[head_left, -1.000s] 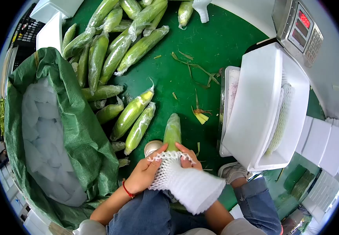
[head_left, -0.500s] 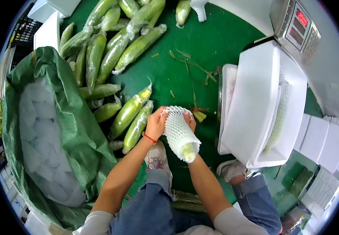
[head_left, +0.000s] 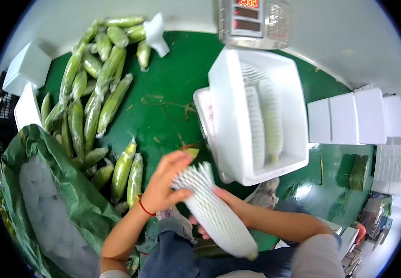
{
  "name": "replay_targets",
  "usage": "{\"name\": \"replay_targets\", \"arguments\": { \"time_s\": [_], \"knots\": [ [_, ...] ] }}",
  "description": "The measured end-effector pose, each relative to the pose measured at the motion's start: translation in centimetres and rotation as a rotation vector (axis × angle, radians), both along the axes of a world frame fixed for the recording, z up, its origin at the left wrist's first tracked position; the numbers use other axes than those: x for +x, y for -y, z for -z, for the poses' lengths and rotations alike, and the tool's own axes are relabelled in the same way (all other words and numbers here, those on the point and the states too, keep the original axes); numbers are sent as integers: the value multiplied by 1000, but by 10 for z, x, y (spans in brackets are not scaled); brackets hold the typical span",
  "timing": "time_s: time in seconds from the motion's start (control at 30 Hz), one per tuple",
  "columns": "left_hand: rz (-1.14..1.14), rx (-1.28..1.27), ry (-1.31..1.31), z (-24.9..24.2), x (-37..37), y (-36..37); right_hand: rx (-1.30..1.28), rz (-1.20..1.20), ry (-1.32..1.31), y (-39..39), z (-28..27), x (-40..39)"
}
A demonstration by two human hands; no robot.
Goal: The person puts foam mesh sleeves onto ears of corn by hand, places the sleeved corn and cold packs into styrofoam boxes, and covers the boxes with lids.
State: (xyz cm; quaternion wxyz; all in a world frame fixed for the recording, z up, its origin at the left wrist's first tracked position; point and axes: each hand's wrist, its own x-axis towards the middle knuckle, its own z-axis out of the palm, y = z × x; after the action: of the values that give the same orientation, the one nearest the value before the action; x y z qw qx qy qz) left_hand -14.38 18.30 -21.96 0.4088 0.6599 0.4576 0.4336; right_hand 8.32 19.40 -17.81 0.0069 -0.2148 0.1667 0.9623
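A long pale-green vegetable in a white foam net sleeve [head_left: 219, 215] lies slanted above my lap. My right hand [head_left: 230, 201] grips it from the side, thumb on top and fingertips showing round the far side. At the sleeve's frayed upper end is my left hand [head_left: 163, 183], slightly blurred, with a red string on the wrist. Its fingers are stretched and apart, and the thumb lies against the netting. To the left, film-wrapped green vegetables [head_left: 122, 171] rest on the green floor.
A white foam box [head_left: 295, 139] holds netted vegetables [head_left: 270, 120]. Behind it stands a scale with a red display [head_left: 251, 21]. A green sack [head_left: 71, 185] with ice-like packs [head_left: 43, 208] is at left. More wrapped vegetables [head_left: 112, 109] lie farther back. White boxes [head_left: 344, 118] line the right.
The view has turned right, showing more of the box's inside. The netted vegetable now slants down to the right. My left hand's fingers have spread from their hold on the net's edge.
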Motion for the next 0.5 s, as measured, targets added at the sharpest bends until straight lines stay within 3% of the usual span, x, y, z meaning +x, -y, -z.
{"name": "replay_targets", "arguments": {
  "time_s": [0.07, 0.1, 0.17, 0.23, 0.33, 0.4, 0.5],
  "knots": [
    [150, 199, -289, -8, 17, -21, 291, -187, 290, -13, -40, 65],
    [207, 330, -485, -14, 24, -39, 266, -154, 263, -24, -46, 105],
    [295, 589, -765, -34, 41, -84, 527, 24, 378, -49, -102, 138],
    [377, 805, -823, -35, 58, -137, 685, 210, 404, -69, -117, 166],
    [596, 889, -766, -37, 80, -178, 1230, 289, 758, -98, -135, 179],
    [642, 882, -743, -36, 105, -161, 1494, 251, 1008, -120, -128, 181],
    [446, 864, -785, -24, 160, -96, 2169, 62, 1176, -171, -85, 170]
  ]
}}
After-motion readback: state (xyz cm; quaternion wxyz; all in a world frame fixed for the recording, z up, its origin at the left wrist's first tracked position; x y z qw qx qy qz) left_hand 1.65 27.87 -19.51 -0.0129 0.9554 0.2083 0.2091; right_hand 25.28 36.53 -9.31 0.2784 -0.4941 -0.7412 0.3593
